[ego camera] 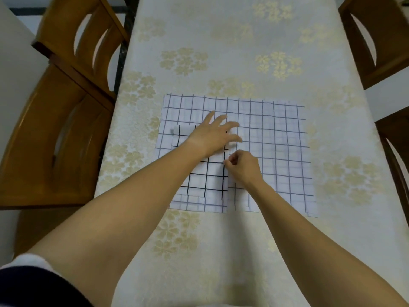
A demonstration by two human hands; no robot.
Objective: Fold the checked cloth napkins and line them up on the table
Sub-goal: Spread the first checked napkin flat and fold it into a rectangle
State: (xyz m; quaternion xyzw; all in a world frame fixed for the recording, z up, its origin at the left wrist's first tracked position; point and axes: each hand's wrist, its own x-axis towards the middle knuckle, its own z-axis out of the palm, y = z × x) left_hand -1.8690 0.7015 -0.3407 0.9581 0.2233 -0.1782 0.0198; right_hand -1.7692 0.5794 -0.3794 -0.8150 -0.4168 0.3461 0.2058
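Black-checked folded napkin (205,178), left hand (212,136) flat, right hand (243,167) pinching edge

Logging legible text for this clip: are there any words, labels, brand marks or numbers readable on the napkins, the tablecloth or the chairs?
No readable text in this view.
Folded napkin and spread napkin: grid lines only.
Tablecloth: pale flower pattern only.
Wooden chairs: no marks visible.
Grey patch at the folded napkin's far left corner: too blurred to tell whether it bears text.
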